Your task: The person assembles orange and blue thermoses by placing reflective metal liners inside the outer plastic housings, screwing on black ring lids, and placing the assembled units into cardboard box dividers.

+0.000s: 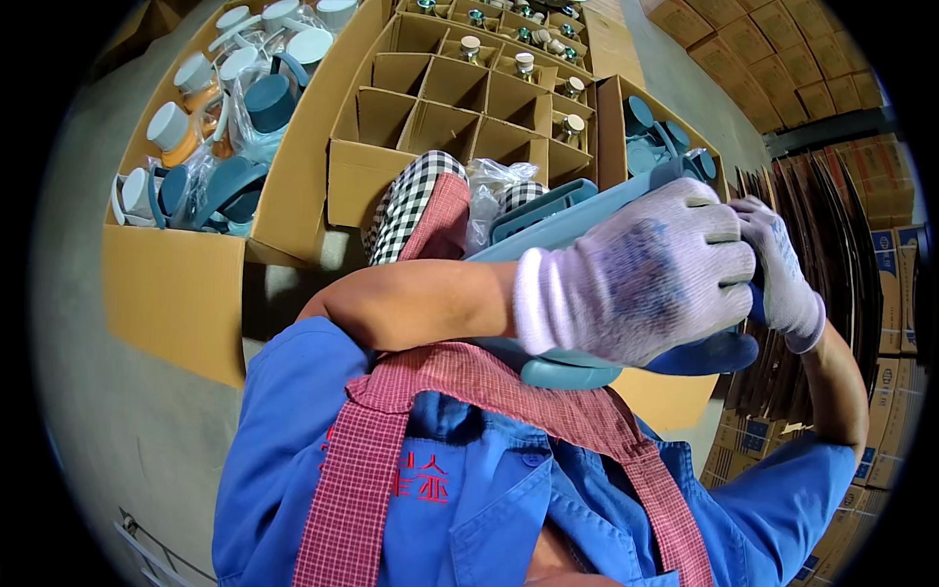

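Note:
A long teal-blue plastic casing (587, 220), perhaps a jug body, lies across my front. My left hand (646, 279), in a pale glove with blue-coated fingers, is closed over it, knuckles up and fingertips hidden. Close against those knuckles is my gloved right hand (782, 269), its fingers curled in; what they grip is hidden behind the left hand. Below the left hand a rounded teal plastic part (570, 372) shows. Beyond the casing are a checked sleeve cover (421, 205) and a clear plastic bag (497, 186).
An open carton (176, 293) at the left holds bagged jugs with white and teal lids (266, 103). Ahead, a divided carton (367, 186) has several bottle-like pieces with pale caps (573, 127). Teal parts (646, 147) fill another carton. Flattened cardboard (812, 264) stands at the right.

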### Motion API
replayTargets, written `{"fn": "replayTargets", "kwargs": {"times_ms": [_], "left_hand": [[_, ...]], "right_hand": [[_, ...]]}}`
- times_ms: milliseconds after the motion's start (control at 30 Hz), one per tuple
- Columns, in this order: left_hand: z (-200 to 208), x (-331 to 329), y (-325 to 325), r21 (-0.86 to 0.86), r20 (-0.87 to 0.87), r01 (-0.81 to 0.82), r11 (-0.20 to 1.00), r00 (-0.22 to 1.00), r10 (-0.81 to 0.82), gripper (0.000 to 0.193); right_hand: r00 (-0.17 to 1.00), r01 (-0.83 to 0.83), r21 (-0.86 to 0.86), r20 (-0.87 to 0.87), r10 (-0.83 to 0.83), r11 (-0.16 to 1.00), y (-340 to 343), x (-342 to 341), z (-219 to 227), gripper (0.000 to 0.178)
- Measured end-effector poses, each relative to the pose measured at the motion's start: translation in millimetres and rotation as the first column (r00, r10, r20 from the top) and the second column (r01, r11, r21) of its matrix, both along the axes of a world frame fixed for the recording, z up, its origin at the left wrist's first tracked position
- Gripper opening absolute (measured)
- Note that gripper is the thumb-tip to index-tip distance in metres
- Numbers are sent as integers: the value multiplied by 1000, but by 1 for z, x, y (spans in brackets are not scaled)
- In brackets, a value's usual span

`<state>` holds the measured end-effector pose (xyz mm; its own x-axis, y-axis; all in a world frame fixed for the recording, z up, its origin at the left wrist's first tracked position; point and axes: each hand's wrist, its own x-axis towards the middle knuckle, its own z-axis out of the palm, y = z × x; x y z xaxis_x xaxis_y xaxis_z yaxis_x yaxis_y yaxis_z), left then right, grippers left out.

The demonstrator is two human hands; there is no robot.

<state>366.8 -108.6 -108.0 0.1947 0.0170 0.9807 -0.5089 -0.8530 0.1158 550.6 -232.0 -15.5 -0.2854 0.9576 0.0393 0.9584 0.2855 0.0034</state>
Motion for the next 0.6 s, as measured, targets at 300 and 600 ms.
{"fn": "replayTargets", "kwargs": {"times_ms": [300, 600], "left_hand": [[-119, 73, 153, -373, -598, -408, 833, 793, 121, 69], [-180, 79, 238, 131, -991, -190, 973, -19, 129, 40]], "right_hand": [[794, 500, -150, -312, -521, 853, -27, -31, -9, 21], [715, 413, 359, -696, -55, 837, -48, -21, -93, 83]]}}
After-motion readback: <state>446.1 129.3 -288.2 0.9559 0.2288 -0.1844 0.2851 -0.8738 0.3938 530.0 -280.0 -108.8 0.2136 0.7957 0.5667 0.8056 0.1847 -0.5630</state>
